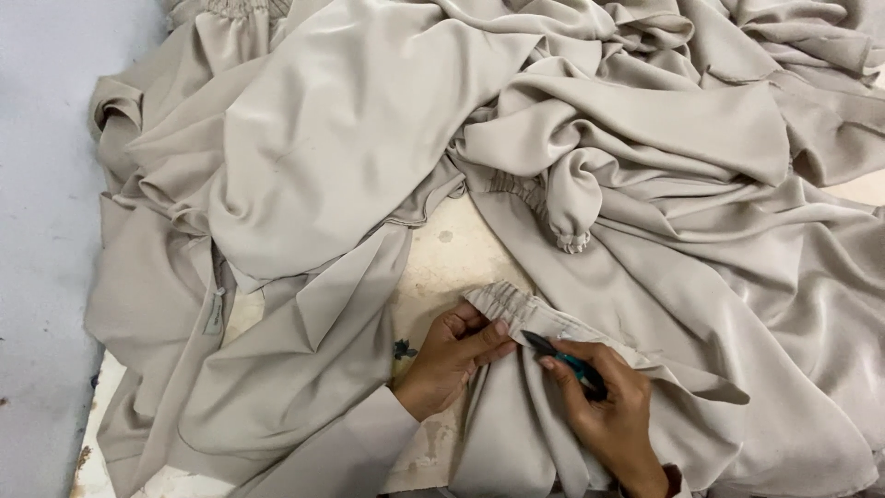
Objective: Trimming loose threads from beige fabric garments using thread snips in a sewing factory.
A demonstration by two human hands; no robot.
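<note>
A large beige garment (387, 138) lies rumpled across a worn white table (441, 254). My left hand (454, 355) pinches the gathered, elasticated cuff (502, 300) of one sleeve near the front edge. My right hand (608, 415) holds small thread snips with a teal handle (564, 355), their dark tip resting on the cuff's fabric beside my left fingers. A second gathered cuff (572, 235) hangs in the folds further back.
Fabric covers most of the table and spills off to the right and front. A pale grey floor (41, 231) runs along the left side. A small label (214, 315) shows on the cloth at the left.
</note>
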